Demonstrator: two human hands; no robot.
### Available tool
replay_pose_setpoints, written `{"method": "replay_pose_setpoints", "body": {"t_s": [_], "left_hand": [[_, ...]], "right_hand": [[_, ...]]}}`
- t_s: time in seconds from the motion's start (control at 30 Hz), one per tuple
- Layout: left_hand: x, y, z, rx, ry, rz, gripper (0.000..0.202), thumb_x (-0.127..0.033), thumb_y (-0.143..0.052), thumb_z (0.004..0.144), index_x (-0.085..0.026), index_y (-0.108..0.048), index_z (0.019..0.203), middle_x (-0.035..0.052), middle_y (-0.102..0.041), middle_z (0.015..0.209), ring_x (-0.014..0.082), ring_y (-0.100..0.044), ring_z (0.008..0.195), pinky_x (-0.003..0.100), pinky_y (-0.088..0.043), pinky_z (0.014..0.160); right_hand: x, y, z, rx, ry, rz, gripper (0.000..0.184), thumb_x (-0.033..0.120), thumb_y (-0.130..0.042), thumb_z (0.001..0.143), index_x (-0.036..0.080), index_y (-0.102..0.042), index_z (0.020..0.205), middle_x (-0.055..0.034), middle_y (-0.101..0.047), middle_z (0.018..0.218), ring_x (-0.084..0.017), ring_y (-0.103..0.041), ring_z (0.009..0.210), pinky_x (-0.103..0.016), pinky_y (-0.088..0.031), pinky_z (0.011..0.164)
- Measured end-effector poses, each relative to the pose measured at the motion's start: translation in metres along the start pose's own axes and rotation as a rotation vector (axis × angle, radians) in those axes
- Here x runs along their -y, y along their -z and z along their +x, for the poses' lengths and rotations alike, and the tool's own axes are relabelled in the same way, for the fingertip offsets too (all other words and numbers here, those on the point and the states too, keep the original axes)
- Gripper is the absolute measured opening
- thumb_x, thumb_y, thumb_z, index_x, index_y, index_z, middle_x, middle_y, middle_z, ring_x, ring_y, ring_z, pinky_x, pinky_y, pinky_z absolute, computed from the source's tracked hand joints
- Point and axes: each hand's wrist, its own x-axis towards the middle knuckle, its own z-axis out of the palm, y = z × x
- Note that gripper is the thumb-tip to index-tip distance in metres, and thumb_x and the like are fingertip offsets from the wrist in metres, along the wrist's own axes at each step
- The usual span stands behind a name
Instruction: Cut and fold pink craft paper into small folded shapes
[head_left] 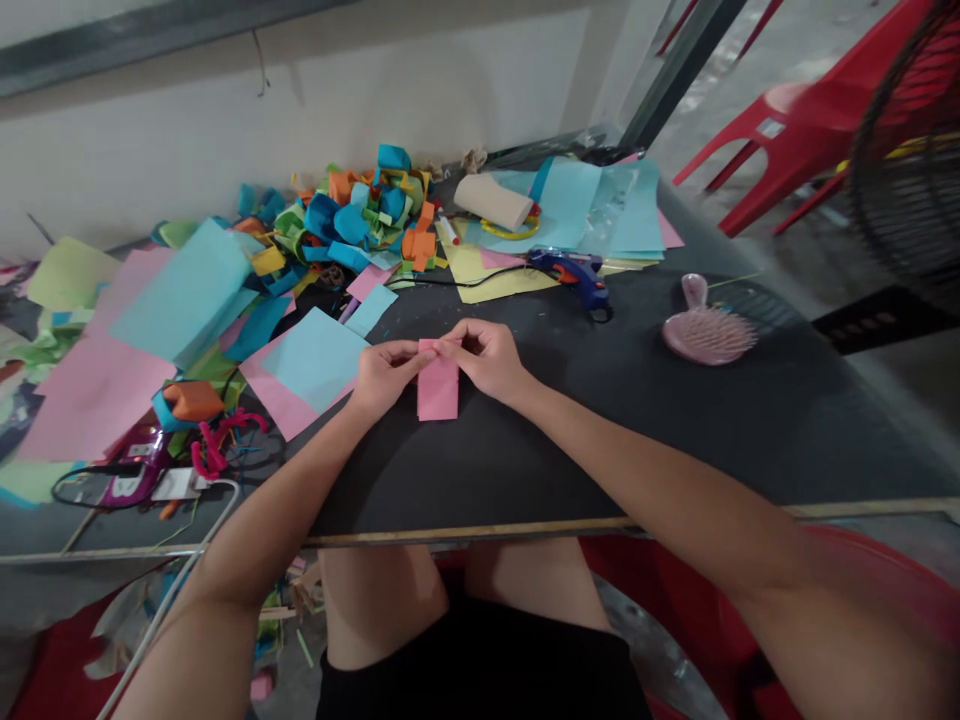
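Between my two hands is a small folded piece of pink paper, held upright near the table's middle. My left hand pinches its upper left corner between thumb and fingers. On the upper right, my right hand grips the same paper, the two thumbs nearly meeting at its top edge. The lower part of the paper hangs toward me, its layers slightly apart at the bottom. Left of my hands, a light blue square sheet lies on a larger pink sheet.
Colourful folded paper pieces are heaped at the back by the wall. A blue glue gun, a cardboard roll and a pink hairbrush lie to the right. Pink pliers and a white cable are at left.
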Motion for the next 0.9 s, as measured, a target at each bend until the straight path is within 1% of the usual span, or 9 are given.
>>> {"method": "replay_pose_setpoints", "body": {"t_s": [0.13, 0.23, 0.33, 0.43, 0.53, 0.67, 0.77, 0.83, 0.9], "left_hand": [[0.001, 0.005, 0.001, -0.048, -0.075, 0.093, 0.029, -0.045, -0.074, 0.075, -0.017, -0.076, 0.082, 0.0059, -0.075, 0.08, 0.0126, -0.065, 0.064, 0.024, -0.05, 0.058], [0.001, 0.006, 0.002, -0.059, -0.098, 0.09, 0.03, -0.045, -0.074, 0.075, -0.016, -0.076, 0.082, 0.0059, -0.074, 0.079, 0.0125, -0.064, 0.064, 0.024, -0.049, 0.059], [-0.002, 0.007, 0.003, 0.046, -0.092, 0.149, 0.031, -0.047, -0.071, 0.077, -0.016, -0.074, 0.078, 0.0036, -0.072, 0.073, 0.011, -0.059, 0.059, 0.023, -0.045, 0.055], [-0.004, 0.009, 0.002, 0.175, -0.111, 0.331, 0.039, -0.05, -0.068, 0.079, -0.016, -0.067, 0.059, -0.0012, -0.057, 0.052, 0.0078, -0.045, 0.047, 0.023, -0.031, 0.044], [-0.005, 0.011, 0.002, 0.165, -0.14, 0.406, 0.047, -0.051, -0.065, 0.081, -0.016, -0.06, 0.051, -0.0026, -0.045, 0.046, 0.0066, -0.035, 0.043, 0.024, -0.022, 0.042], [-0.004, 0.013, 0.002, 0.1, -0.144, 0.35, 0.046, -0.054, -0.065, 0.079, -0.015, -0.064, 0.055, -0.0022, -0.048, 0.048, 0.007, -0.035, 0.044, 0.024, -0.024, 0.043], [-0.003, 0.012, 0.003, 0.065, -0.139, 0.351, 0.044, -0.054, -0.068, 0.077, -0.016, -0.065, 0.055, -0.0023, -0.049, 0.047, 0.0076, -0.037, 0.045, 0.024, -0.025, 0.043], [-0.002, 0.012, 0.004, 0.068, -0.128, 0.334, 0.043, -0.054, -0.068, 0.077, -0.016, -0.067, 0.057, -0.0016, -0.052, 0.049, 0.0084, -0.04, 0.046, 0.024, -0.027, 0.044], [-0.001, 0.013, 0.005, 0.123, -0.107, 0.3, 0.041, -0.053, -0.069, 0.076, -0.016, -0.068, 0.06, -0.0006, -0.056, 0.052, 0.0096, -0.045, 0.049, 0.023, -0.031, 0.044]], "right_hand": [[-0.001, -0.002, 0.0, 0.007, -0.048, 0.051, 0.033, 0.052, -0.074, 0.072, 0.019, -0.071, 0.071, -0.0025, -0.067, 0.067, -0.013, -0.055, 0.06, -0.028, -0.044, 0.057], [-0.002, -0.001, 0.001, 0.0, -0.053, 0.05, 0.037, 0.055, -0.075, 0.069, 0.019, -0.068, 0.065, -0.0022, -0.066, 0.065, -0.014, -0.055, 0.06, -0.029, -0.045, 0.057], [-0.005, 0.002, 0.001, -0.019, -0.02, 0.008, 0.038, 0.056, -0.076, 0.068, 0.019, -0.066, 0.062, -0.0015, -0.063, 0.061, -0.013, -0.053, 0.058, -0.028, -0.043, 0.055], [-0.006, 0.003, 0.001, -0.043, -0.029, 0.011, 0.038, 0.055, -0.076, 0.068, 0.019, -0.067, 0.063, -0.0008, -0.062, 0.059, -0.012, -0.05, 0.055, -0.028, -0.041, 0.053], [-0.006, 0.002, 0.002, -0.012, -0.079, 0.065, 0.038, 0.055, -0.079, 0.065, 0.019, -0.067, 0.064, -0.0003, -0.061, 0.06, -0.011, -0.05, 0.055, -0.027, -0.041, 0.053], [-0.004, 0.0, 0.003, 0.02, -0.105, 0.161, 0.039, 0.053, -0.081, 0.062, 0.019, -0.067, 0.074, -0.0011, -0.065, 0.07, -0.012, -0.055, 0.061, -0.028, -0.046, 0.058], [-0.004, 0.0, 0.003, -0.006, -0.091, 0.143, 0.039, 0.054, -0.079, 0.066, 0.019, -0.063, 0.066, -0.0003, -0.061, 0.063, -0.012, -0.053, 0.058, -0.028, -0.044, 0.056], [-0.005, 0.0, 0.002, 0.003, -0.069, 0.127, 0.039, 0.053, -0.078, 0.067, 0.019, -0.06, 0.064, 0.0002, -0.059, 0.061, -0.011, -0.052, 0.057, -0.028, -0.043, 0.056], [-0.006, -0.001, 0.002, -0.009, -0.055, 0.12, 0.041, 0.054, -0.077, 0.068, 0.019, -0.056, 0.065, 0.0011, -0.057, 0.06, -0.011, -0.052, 0.055, -0.027, -0.042, 0.055]]}}
